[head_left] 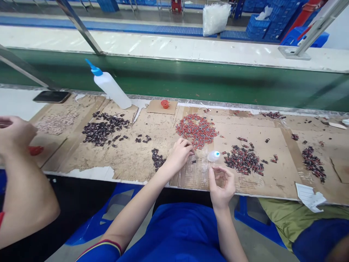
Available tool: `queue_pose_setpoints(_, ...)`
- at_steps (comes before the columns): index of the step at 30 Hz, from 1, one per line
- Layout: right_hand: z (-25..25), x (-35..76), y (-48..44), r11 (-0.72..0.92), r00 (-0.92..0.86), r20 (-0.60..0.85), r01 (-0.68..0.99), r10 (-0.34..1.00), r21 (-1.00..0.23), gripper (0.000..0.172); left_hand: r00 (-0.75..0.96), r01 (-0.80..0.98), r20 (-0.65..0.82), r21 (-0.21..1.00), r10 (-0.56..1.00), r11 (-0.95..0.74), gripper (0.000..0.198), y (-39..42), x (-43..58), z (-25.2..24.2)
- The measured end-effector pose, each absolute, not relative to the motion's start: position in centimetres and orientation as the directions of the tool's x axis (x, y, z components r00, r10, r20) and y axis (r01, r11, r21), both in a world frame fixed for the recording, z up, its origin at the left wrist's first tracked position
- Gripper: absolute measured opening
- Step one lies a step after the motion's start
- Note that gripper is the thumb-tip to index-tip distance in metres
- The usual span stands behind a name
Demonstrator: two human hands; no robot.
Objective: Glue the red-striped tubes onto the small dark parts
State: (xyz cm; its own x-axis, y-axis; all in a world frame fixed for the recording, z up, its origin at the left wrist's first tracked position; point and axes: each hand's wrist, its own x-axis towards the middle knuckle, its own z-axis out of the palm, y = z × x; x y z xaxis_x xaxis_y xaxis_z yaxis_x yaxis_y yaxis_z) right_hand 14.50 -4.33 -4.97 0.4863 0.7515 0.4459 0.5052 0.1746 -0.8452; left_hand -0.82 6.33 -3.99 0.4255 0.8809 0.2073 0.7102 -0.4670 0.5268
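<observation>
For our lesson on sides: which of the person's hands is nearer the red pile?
Left. The left hand is at the near edge of the red pile; the right hand is farther off, apart from it, on the near side of the small bottle.

Small red parts [196, 128], loosely heaped

Bright, diffuse light covers the worktop [16, 100]; beyond the green strip [174, 80], glare streaks the ledge [163, 45] and the crates [283, 18] look soft. Wide-angle distortion stretches the edges.
</observation>
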Motion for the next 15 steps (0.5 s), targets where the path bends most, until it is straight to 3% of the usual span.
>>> queue_pose_setpoints(4,-5.0,13.8,-4.4,0.151,0.451,0.362,0.438,0.816,-0.886,0.018,0.399,0.585,0.216,0.688,0.891,-0.429,0.013,5.5,-1.0,-2.4)
queue_pose_setpoints(8,-4.3,12.6,-4.1,0.093,0.453,0.157,0.16,0.878,-0.983,0.027,0.266,0.347,0.162,0.904,0.95,-0.251,0.009,3.2,-0.6,-1.3)
queue_pose_setpoints(11,-3.6,12.0,-3.7,0.099,0.448,0.107,0.041,0.888,-0.994,0.02,0.201,0.223,0.088,0.966,0.976,-0.133,0.011,1.4,-0.2,-1.4)
queue_pose_setpoints(15,-3.1,11.9,-3.4,0.149,0.417,0.145,0.023,0.897,-0.989,0.007,0.233,0.203,0.051,0.974,0.971,-0.1,0.012,0.2,-0.2,-1.9)
